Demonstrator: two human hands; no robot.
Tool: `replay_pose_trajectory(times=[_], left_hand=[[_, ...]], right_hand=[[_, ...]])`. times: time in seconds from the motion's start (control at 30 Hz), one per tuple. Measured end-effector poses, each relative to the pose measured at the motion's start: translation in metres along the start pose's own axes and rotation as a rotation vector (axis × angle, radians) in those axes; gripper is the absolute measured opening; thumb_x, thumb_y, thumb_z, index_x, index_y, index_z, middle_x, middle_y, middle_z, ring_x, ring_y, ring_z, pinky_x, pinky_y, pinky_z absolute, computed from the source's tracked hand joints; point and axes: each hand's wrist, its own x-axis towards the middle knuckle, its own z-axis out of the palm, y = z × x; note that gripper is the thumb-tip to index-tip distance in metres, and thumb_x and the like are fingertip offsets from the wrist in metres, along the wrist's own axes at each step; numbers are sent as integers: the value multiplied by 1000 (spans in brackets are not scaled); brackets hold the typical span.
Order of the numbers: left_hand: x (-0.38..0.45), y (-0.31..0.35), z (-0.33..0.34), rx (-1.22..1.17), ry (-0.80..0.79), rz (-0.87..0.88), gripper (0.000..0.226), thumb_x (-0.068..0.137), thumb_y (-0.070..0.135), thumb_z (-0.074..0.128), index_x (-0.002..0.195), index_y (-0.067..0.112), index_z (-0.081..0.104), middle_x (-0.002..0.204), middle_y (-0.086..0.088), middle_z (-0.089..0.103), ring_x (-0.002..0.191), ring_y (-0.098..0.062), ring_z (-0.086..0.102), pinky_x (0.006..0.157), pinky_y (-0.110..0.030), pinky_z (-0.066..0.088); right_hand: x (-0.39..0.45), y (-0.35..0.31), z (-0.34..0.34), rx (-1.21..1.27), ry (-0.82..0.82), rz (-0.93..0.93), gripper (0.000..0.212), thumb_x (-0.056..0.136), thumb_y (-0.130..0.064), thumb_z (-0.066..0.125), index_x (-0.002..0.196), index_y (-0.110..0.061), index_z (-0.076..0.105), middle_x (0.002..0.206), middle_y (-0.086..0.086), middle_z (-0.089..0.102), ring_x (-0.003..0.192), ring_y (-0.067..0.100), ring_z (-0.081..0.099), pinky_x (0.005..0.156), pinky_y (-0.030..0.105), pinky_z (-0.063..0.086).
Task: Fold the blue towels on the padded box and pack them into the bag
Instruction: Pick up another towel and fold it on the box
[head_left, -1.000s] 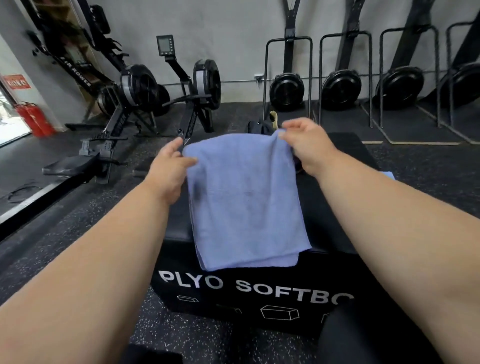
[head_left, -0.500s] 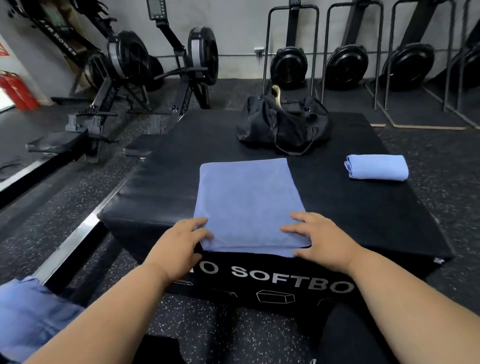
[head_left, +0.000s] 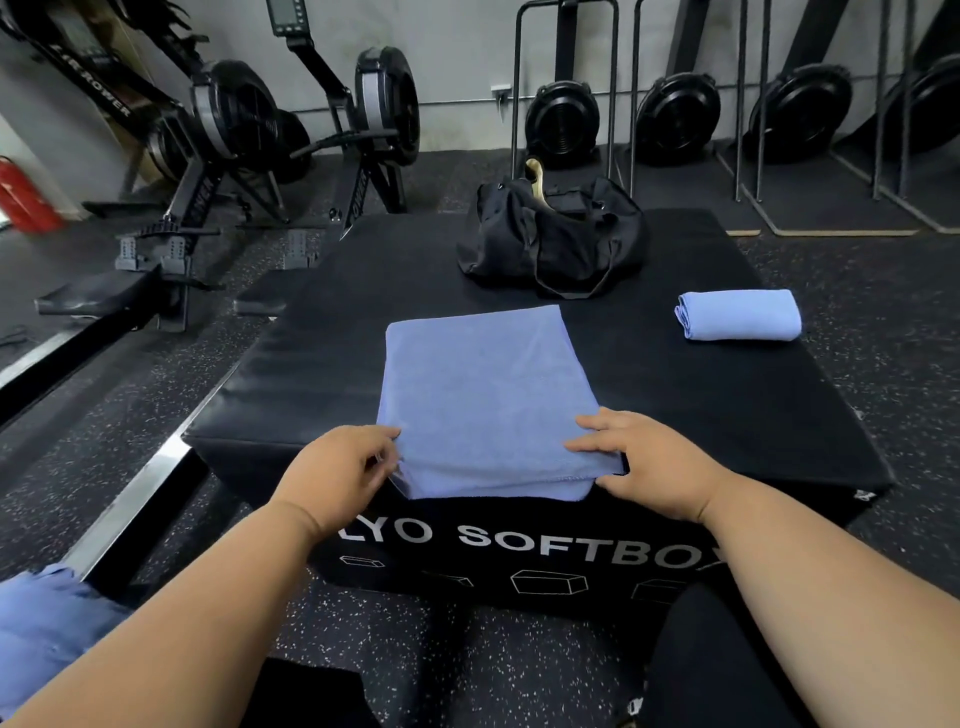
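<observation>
**Both hands at near edge of towel on box**

Towel (head_left: 478, 395), blue, folded to a rectangle, lies flat on top of padded box (head_left: 727, 405), centre-front. Its near edge hangs a little over the box's front lip, just above the white lettering.

L hand (head_left: 337, 473) at towel's near-left corner. Fingers curled, thumb and fingertips pinching the corner; cloth bunches slightly there. Hand sits beside and partly under the edge, not on top.

R hand (head_left: 649, 462) at near-right corner. Fingers lie fairly straight over the top of the cloth, pointing left; thumb tucked below the edge, so the corner sits betw. thumb and fingers. Looks like a light hold on the corner.

Towel thus spans betw. the two hands, rest of it stretching away from them toward the far side.

Second towel (head_left: 737, 316), blue, already folded small, lies on box's right side, well apart from both hands.

Bag (head_left: 550, 239), black, slumped at far end of box, beyond the flat towel, straps draped forward. Whether its top is open: can't tell.

More blue cloth (head_left: 41, 634) at lower left, off the box, near L forearm.

Rowing machines (head_left: 228, 156) behind left.
</observation>
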Motion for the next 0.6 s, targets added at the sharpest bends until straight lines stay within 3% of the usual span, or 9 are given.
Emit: replay_pose_trajectory(times=[0.03, 0.1, 0.2, 0.3, 0.43, 0.53, 0.6], left_hand=[[1, -2, -1, -106, -8, -76, 11, 97, 27, 70, 88, 31, 66, 124, 25, 72, 111, -6, 68, 97, -32, 51], [7, -5, -6, -318, -14, -220, 10, 101, 31, 67, 92, 29, 62, 100, 18, 77, 96, -13, 70, 94, -38, 54], [18, -6, -12, -547, 39, -352, 14, 104, 30, 64, 91, 25, 61, 89, 6, 74, 85, -20, 63, 88, -41, 51], [33, -6, -14, -600, 88, -424, 17, 106, 32, 59, 93, 21, 62, 90, 2, 69, 82, -15, 58, 85, -39, 49], [52, -9, -7, -600, 44, -487, 26, 103, 39, 56, 90, 17, 60, 81, 4, 64, 74, -17, 54, 75, -40, 47], [64, -12, -7, -589, -46, -468, 41, 95, 47, 51, 73, 14, 41, 66, 1, 44, 64, -20, 36, 66, -39, 33], [71, -12, -9, -599, -84, -477, 39, 97, 45, 50, 73, 16, 41, 67, 0, 40, 66, -22, 33, 67, -39, 31]], right_hand=[[0, 0, 0, 25, 27, 3, 54, 91, -20, 73, 135, -50, 66, 156, -23, 47, 147, -2, 34, 117, 10, 19], [-1, -3, -3, 149, 133, 46, 35, 92, -23, 76, 117, -47, 76, 139, -24, 63, 130, -13, 49, 107, 3, 27], [3, -8, -12, 430, 275, 149, 12, 95, -23, 75, 93, -33, 80, 95, -18, 77, 89, -6, 67, 86, 17, 48], [13, -11, -19, 656, 410, 214, 12, 100, -25, 69, 89, -24, 73, 73, -5, 68, 66, 7, 54, 67, 27, 46], [32, -10, -15, 628, 446, 282, 12, 101, -31, 65, 93, -26, 71, 85, -1, 71, 76, 11, 59, 74, 31, 48], [45, -10, -12, 589, 453, 337, 11, 101, -31, 64, 96, -26, 72, 93, -5, 72, 86, 13, 65, 74, 27, 49], [53, -10, -12, 570, 486, 375, 12, 100, -34, 63, 95, -27, 72, 94, -8, 71, 88, 13, 65, 72, 28, 48]])
